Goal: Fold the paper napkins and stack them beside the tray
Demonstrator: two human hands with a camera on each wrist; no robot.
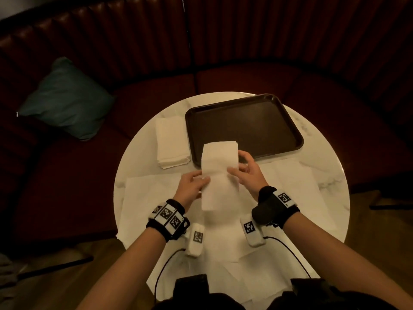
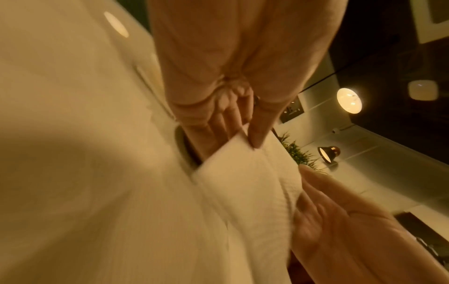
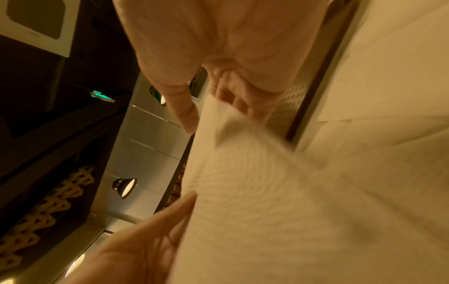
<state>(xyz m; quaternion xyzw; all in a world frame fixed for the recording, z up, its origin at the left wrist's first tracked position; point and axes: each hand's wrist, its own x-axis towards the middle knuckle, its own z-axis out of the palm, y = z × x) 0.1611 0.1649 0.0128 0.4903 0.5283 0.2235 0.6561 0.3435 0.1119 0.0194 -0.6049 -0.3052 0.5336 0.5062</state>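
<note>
A white paper napkin (image 1: 219, 173), folded into a long strip, is held above the round table between both hands. My left hand (image 1: 193, 182) pinches its left edge with thumb on top. My right hand (image 1: 243, 172) pinches its right edge. In the left wrist view the napkin (image 2: 245, 184) is pinched under my left thumb, with the right hand's fingers (image 2: 340, 221) below it. In the right wrist view the napkin (image 3: 255, 192) is blurred between the two hands. A stack of folded napkins (image 1: 171, 143) lies left of the dark brown tray (image 1: 297, 135).
Unfolded napkin sheets (image 1: 152, 198) cover the near half of the white marble table (image 1: 330, 186). A dark red curved bench with a teal cushion (image 1: 64, 99) wraps round the far side. Wrist-camera cables hang near the table's front edge.
</note>
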